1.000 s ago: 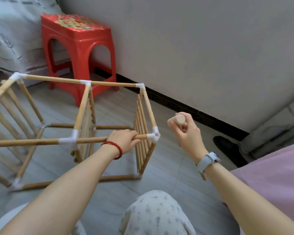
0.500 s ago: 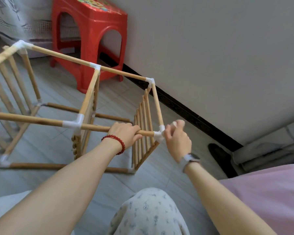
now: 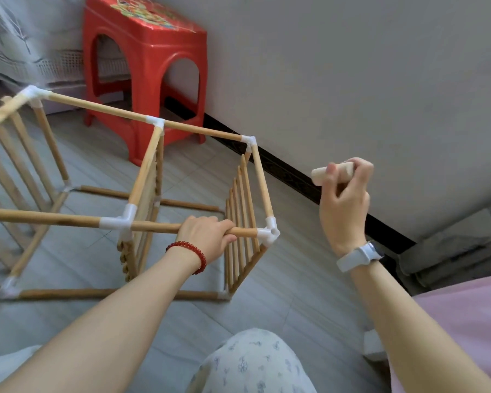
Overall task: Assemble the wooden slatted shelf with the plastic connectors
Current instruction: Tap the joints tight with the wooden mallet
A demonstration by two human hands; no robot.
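Grey tiled floor [image 3: 281, 313]; left hand [image 3: 203, 236] grips the shelf's horizontal rail [image 3: 159, 227] beside the corner connector [image 3: 268, 232]; right hand [image 3: 343, 199] holds a short dowel [image 3: 333, 172] raised, level.

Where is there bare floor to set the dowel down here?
Bare floor lies between the shelf's end connector and the baseboard, under the right hand. Left of that is crowded: rods and slats, the left hand, the stool.
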